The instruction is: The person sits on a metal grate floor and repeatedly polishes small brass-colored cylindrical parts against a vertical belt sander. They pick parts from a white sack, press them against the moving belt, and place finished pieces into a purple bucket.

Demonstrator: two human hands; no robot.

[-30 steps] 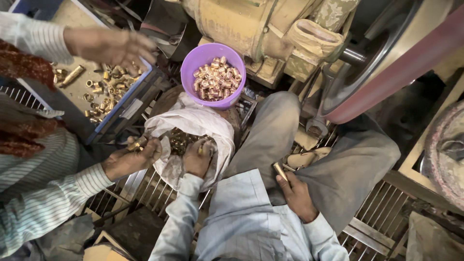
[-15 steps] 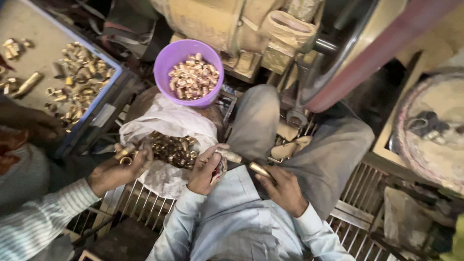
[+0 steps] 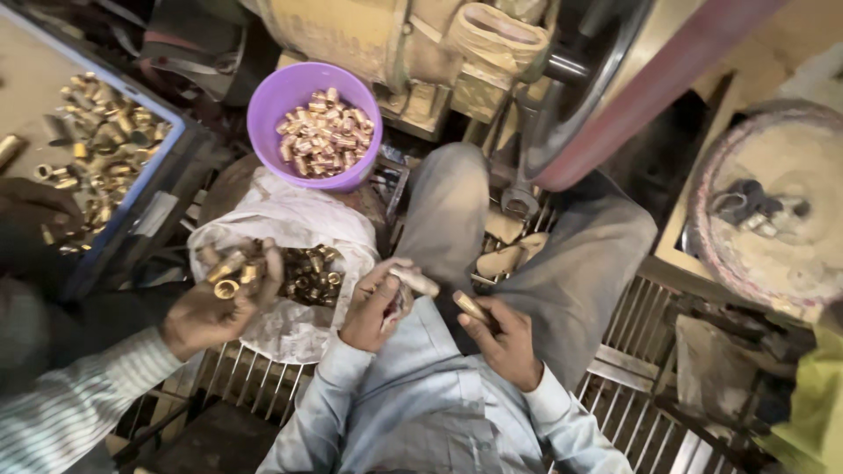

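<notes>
Lower centre of frame: left hand (image 3: pixel 376 307) pinching pale fitting (image 3: pixel 414 282) at fingertips, right hand (image 3: pixel 505 342) clamped on brass fitting (image 3: pixel 471 306) jutting up-left past thumb, near white sack (image 3: pixel 290 263).

A metalworking workshop: beyond the hands stands a belt-driven machine (image 3: pixel 413 44) with a red drive belt (image 3: pixel 667 79), beside a purple bowl (image 3: pixel 272 105) of brass fittings (image 3: pixel 325 132) above metal floor grating (image 3: pixel 615 369).

Shiny brass fittings (image 3: pixel 325 133) fill a smooth purple plastic bowl (image 3: pixel 268 105); at its 6 o'clock, a crumpled white cloth sack (image 3: pixel 281 219) holds more.
</notes>
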